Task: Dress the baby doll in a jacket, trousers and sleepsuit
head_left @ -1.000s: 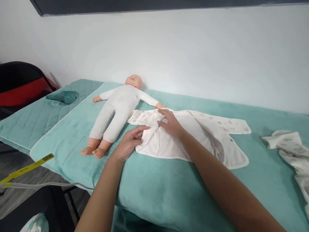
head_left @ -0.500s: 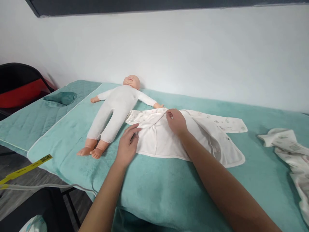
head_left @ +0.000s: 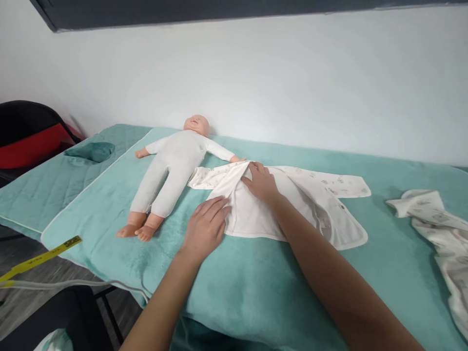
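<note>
Shirt (head_left: pixel 254 219): left hand (head_left: pixel 206 222) flat at its edge; right hand (head_left: pixel 262 182) on its fold, grip unclear. Uneven pressure may crease it.

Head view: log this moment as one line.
left hand: on white printed fabric shirt | right hand: on shirt | white fabric-bodied doll: lying alongside

Open room runs over the bed (head_left: pixel 395 258) between the shirt (head_left: pixel 252 219) and the bunched cloth (head_left: pixel 442 231), while the doll (head_left: pixel 183 151) blocks the left and the wall (head_left: pixel 256 83) the back.
</note>
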Motion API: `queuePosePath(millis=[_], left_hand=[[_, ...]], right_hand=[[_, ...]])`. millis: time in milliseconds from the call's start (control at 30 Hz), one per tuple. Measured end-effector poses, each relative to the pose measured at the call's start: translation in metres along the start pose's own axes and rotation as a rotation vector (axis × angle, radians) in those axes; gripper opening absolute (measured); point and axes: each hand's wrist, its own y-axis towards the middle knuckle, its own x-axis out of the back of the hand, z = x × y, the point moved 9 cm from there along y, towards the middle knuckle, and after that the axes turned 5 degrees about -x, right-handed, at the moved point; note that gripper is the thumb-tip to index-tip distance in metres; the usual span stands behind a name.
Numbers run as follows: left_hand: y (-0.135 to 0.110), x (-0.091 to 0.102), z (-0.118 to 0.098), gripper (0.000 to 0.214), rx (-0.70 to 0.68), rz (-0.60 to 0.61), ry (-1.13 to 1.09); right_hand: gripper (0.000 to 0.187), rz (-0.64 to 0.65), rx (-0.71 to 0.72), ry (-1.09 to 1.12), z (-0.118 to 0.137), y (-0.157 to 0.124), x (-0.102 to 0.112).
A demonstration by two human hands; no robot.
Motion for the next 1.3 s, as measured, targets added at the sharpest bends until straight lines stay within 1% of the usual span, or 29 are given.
queuePosePath(millis=[100, 167, 267, 367, 433, 533, 600, 700, 767, 933, 1133, 1300], left_hand=[[0.002, -0.009, 0.001, 0.029, 0.025, 0.090, -0.027], [0.003, -0.011, 0.001, 0.025, 0.030, 0.118, -0.036], [0.004, -0.010, -0.007, 0.020, -0.019, 0.143, -0.066], [0.004, -0.011, -0.016, 0.028, -0.079, 0.186, -0.109], [0.003, -0.012, -0.020, 0.027, -0.090, 0.206, -0.119], [0.002, -0.012, -0.023, 0.017, -0.085, 0.204, -0.109], [0.001, -0.011, -0.025, 0.016, -0.088, 0.194, -0.091], [0.000, -0.011, -0.028, 0.015, -0.105, 0.189, -0.071], [0.001, -0.009, -0.029, 0.015, -0.115, 0.176, -0.072], [0.002, -0.006, -0.029, 0.014, -0.110, 0.176, -0.107], [0.002, -0.010, -0.030, 0.016, -0.115, 0.224, -0.144], [0.002, -0.012, -0.030, 0.015, -0.119, 0.225, -0.134]], right_hand=[[0.056, -0.023, 0.004, -0.023, 0.003, 0.002, 0.001], [0.055, -0.041, -0.006, -0.033, 0.004, 0.004, 0.001], [0.054, -0.072, 0.002, -0.005, 0.004, 0.006, 0.003], [0.048, -0.087, 0.048, 0.060, 0.003, 0.003, 0.006], [0.043, -0.088, 0.080, 0.088, 0.001, -0.001, 0.008], [0.039, -0.092, 0.143, 0.121, 0.003, -0.008, 0.012], [0.038, -0.091, 0.203, 0.143, 0.008, -0.012, 0.014], [0.041, -0.083, 0.291, 0.167, 0.018, -0.016, 0.014], [0.045, -0.081, 0.320, 0.176, 0.021, -0.016, 0.013], [0.053, -0.068, 0.322, 0.165, 0.023, -0.013, 0.009], [0.053, -0.044, 0.295, 0.052, 0.021, -0.011, 0.003], [0.055, 0.006, 0.325, 0.062, 0.019, -0.006, 0.001]])
